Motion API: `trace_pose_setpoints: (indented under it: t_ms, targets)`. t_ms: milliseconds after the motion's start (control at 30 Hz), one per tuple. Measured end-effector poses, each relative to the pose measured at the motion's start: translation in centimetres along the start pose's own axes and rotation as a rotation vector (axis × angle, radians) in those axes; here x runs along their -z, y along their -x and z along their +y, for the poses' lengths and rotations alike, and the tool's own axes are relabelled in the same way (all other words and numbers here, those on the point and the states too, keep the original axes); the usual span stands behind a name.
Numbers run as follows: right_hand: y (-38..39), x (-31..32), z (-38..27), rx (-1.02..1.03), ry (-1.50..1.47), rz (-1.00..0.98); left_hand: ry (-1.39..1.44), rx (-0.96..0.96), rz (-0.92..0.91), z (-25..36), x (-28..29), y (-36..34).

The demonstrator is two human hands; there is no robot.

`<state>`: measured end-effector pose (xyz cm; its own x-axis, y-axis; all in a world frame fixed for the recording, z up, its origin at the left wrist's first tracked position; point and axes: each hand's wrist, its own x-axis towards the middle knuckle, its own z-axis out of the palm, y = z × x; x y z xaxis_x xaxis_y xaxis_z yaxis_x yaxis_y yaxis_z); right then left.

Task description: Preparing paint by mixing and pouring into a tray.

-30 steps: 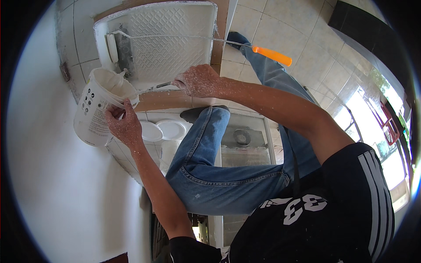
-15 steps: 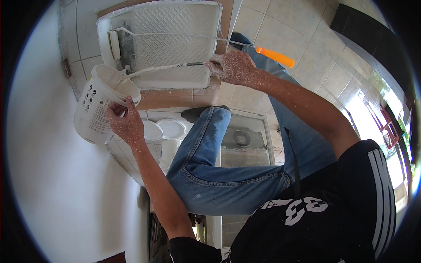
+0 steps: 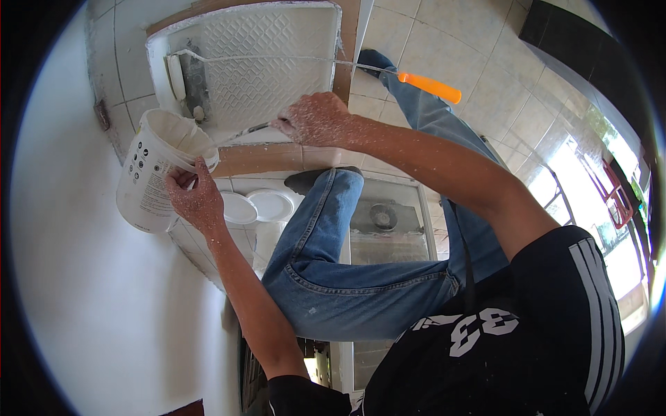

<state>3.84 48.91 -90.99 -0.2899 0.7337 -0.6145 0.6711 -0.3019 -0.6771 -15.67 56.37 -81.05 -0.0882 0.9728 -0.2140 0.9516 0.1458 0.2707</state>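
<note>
My left hand (image 3: 194, 194) grips the rim of a tilted white plastic bucket (image 3: 149, 180) holding white paint. My right hand (image 3: 312, 121), speckled with paint, is closed on the handle of a paint-coated stirring tool (image 3: 246, 133); its far end reaches into the bucket's mouth. Behind the bucket, a paint tray (image 3: 270, 76) with a diamond-textured bed sits on cardboard (image 3: 250, 158). A long-handled roller (image 3: 177, 78) with an orange grip (image 3: 430, 87) lies across the tray. The far end of the stirring tool is hard to make out.
Two round white lids (image 3: 270, 204) lie below the cardboard on the tiled floor (image 3: 451, 35). A white wall (image 3: 83, 263) is at the left. My jeans-clad legs (image 3: 326, 277) are folded beside a glass-fronted panel (image 3: 385, 229). A dark ledge (image 3: 569, 41) and red chair (image 3: 617, 194) are at the right.
My right hand, which half a second ago was higher and further right over the tray, has come back left and down with the tool toward the bucket. My left hand and the bucket have barely moved.
</note>
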Motion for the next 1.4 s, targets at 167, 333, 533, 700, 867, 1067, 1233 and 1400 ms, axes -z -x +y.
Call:
trace_pose_setpoints:
  t_ms: [167, 333, 533, 700, 867, 1067, 1233, 1400]
  targets:
    - [1.6, 1.0, 4.1, -0.095, 0.035, 0.068, 0.027, -0.005, -0.012, 0.0, 0.1, 0.0]
    - [3.3, 1.5, 6.8, -0.085, 0.057, 0.146, -0.019, -0.005, 0.0, -0.4, 0.3, 0.2]
    - [3.2, -0.6, 4.4, 0.031, -0.052, 0.163, 0.012, -0.014, -0.011, 0.0, -0.1, 0.1]
    - [0.4, -1.2, -0.7, 0.081, -0.087, 0.068, 0.019, -0.018, -0.009, -0.1, -0.2, -0.1]
    - [-0.5, -1.0, 0.0, 0.03, -0.015, 0.094, -0.004, -0.012, -0.006, 0.3, -0.2, -0.1]
    - [2.5, -0.3, 5.1, -0.106, -0.057, 0.091, 0.0, 0.002, -0.01, 0.0, 0.2, 0.1]
    - [4.6, 0.8, 6.3, -0.166, -0.075, 0.062, 0.04, -0.012, 0.008, -0.3, 0.1, 0.1]
    - [3.4, -0.5, 2.7, -0.025, -0.164, 0.029, 0.019, -0.004, -0.011, -0.2, 0.1, 0.1]
